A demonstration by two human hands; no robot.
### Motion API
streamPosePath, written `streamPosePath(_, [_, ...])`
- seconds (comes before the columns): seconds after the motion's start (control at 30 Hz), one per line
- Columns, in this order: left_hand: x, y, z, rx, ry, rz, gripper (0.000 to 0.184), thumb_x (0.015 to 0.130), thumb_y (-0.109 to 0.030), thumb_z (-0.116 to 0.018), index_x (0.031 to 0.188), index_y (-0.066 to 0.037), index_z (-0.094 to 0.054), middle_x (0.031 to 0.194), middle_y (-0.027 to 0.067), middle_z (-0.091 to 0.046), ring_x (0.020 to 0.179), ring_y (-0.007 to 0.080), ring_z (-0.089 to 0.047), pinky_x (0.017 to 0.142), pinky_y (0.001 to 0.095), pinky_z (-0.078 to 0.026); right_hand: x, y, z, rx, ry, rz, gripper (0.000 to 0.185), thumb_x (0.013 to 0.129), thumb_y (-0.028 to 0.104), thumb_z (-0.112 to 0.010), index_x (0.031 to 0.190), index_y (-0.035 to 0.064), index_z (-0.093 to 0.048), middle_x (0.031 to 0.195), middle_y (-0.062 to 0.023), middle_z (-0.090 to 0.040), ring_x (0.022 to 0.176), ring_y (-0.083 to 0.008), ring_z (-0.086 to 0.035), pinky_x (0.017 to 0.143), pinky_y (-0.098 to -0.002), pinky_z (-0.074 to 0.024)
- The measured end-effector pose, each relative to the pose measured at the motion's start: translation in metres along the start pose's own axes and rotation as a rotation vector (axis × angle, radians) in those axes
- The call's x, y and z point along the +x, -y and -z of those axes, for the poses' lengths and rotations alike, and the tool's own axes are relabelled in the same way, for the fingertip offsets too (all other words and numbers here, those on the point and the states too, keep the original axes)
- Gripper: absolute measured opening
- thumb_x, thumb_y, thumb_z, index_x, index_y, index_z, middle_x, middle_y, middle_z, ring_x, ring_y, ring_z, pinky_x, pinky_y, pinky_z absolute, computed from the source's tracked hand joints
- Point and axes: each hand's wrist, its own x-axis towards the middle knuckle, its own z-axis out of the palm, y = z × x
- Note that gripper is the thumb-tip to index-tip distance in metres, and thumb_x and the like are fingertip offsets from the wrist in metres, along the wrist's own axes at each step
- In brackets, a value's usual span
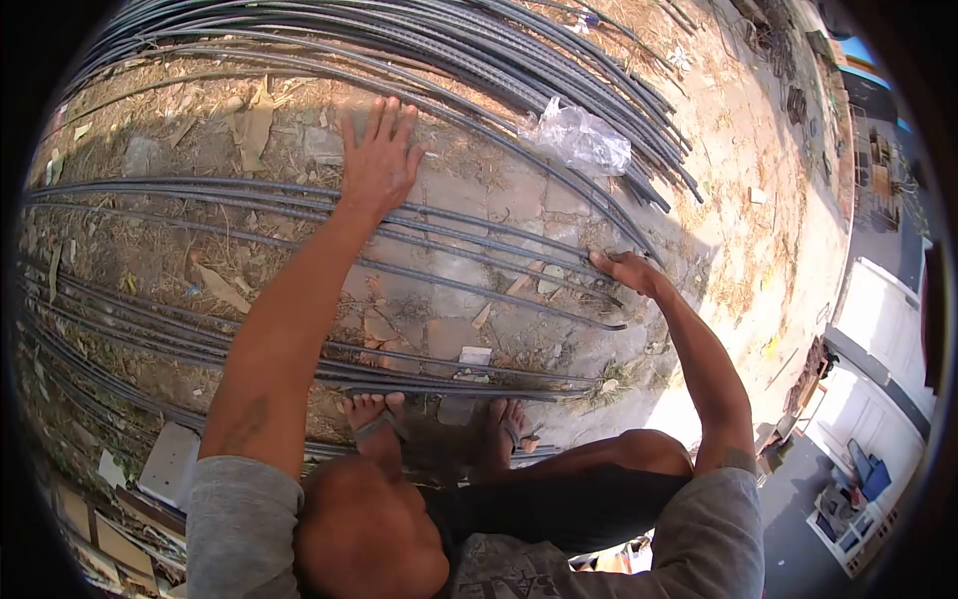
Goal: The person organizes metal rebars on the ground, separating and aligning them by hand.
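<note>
Several metal rods (459, 236) are laid under the wrist of the left hand (380, 165), its fingers spread and nothing held, and are led toward the curled right hand (629, 273), seemingly to keep their ends within reach; whether any is gripped there cannot be told. Beyond both hands, a thicker bundle (499, 75) is set apart, perhaps to avoid mixing.

Left arm (284, 329): extended well forward, nearly straight. Left hand (381, 168): palm down, left fingers (376, 120) spread and pointing away from the torso, left thumb (414, 161) set out to the right. Right arm (707, 369): bent, angled inward. Right hand (629, 273): back uppermost, right thumb (601, 262) directed left; remaining digits mostly hidden from where I stand. Left knee (369, 529) and right knee (651, 451): bent, set apart.
</note>
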Motion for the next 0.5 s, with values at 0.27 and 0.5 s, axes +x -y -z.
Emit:
streamPosePath(0.27, [0.0007,0.0007,0.0031,-0.008,0.016,-0.013,0.055,0.1,-0.04,-0.044,0.147,-0.011,-0.038,0.153,0.0161,-0.034,0.145,0.0327,-0.024,0.114,0.0638,-0.011,0.0017,-0.0025,-0.0022,0.027,-0.014,0.031,0.086,0.089,0.073,-0.043,0.129,-0.002,-0.059,0.13,-0.027,-0.057,0.126,-0.0407,-0.051,0.106,-0.0443,-0.0384])
streamPosePath(0.5, [0.0005,0.0,0.0031,-0.012,0.023,-0.008,0.056,0.1,-0.04,-0.042,0.147,-0.012,-0.038,0.154,0.0157,-0.033,0.145,0.0324,-0.023,0.116,0.0625,-0.008,0.004,-0.0045,-0.0026,0.023,-0.007,0.023,0.086,0.089,0.073,-0.042,0.13,-0.001,-0.058,0.131,-0.0268,-0.056,0.128,-0.0404,-0.049,0.107,-0.0445,-0.0372])
